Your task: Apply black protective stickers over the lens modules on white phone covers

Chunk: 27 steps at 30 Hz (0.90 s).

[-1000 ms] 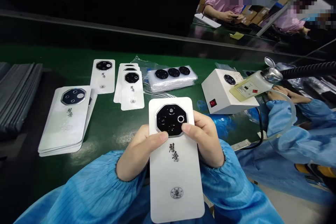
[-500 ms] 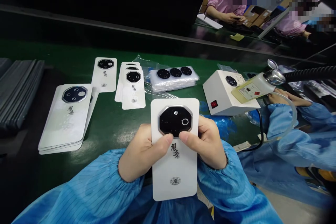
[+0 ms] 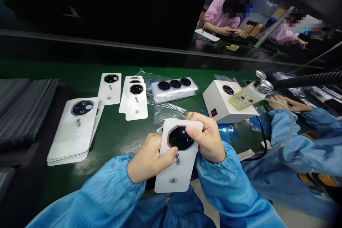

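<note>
Both my hands hold one white phone back cover (image 3: pixel 177 171) with a black octagonal camera plate (image 3: pixel 180 138) over the near table edge. My left hand (image 3: pixel 146 158) grips its left side, thumb pressing just below the camera plate. My right hand (image 3: pixel 207 137) wraps the top right corner, thumb resting on the plate's right edge. The cover is tilted a little to the right.
On the green table (image 3: pixel 112 131) lie a stack of white covers (image 3: pixel 76 128) at left, a single cover (image 3: pixel 109 88), another small stack (image 3: pixel 135 98), and bagged black camera plates (image 3: pixel 173 88). A white switch box (image 3: pixel 223 103) stands right. A co-worker's blue sleeves (image 3: pixel 294 139) work at right.
The cover has dropped lower and nearer to me and tilted. My right thumb has moved up onto the camera plate's right edge, and my fingers now curl over the top corner.
</note>
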### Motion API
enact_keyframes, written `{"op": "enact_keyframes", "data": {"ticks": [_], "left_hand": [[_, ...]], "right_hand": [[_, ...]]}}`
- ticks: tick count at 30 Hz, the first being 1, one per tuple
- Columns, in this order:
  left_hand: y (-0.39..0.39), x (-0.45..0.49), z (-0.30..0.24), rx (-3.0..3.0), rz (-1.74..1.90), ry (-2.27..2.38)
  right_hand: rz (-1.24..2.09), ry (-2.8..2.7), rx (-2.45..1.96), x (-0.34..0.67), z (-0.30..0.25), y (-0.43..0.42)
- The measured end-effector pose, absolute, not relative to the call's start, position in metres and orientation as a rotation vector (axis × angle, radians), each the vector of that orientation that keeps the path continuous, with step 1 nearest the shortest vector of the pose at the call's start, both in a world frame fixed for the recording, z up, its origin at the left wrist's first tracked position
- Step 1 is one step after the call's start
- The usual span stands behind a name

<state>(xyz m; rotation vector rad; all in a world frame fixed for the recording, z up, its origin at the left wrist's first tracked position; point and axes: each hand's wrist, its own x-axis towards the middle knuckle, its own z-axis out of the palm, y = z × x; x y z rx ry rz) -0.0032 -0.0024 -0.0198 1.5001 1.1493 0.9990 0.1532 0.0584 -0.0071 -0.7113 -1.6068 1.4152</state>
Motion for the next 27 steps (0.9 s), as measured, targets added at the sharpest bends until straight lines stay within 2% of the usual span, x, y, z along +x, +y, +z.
{"op": "enact_keyframes", "data": {"ticks": [7, 15, 20, 27], "left_hand": [[0.016, -0.022, -0.025, 1.304, 1.078, 1.215], [0.057, -0.097, -0.073, 0.984, 1.442, 1.93], [0.08, -0.107, -0.09, 1.087, 1.32, 2.216], [0.077, -0.11, -0.079, 1.368, 0.91, 2.574]], "right_hand": [[1.391, -1.339, -0.877, 0.151, -0.03, 0.083], [1.543, -1.344, -0.977, 0.155, -0.043, 0.101], [1.59, -1.424, -0.952, 0.155, -0.047, 0.101], [1.599, -1.512, -0.945, 0.156, -0.054, 0.104]]}}
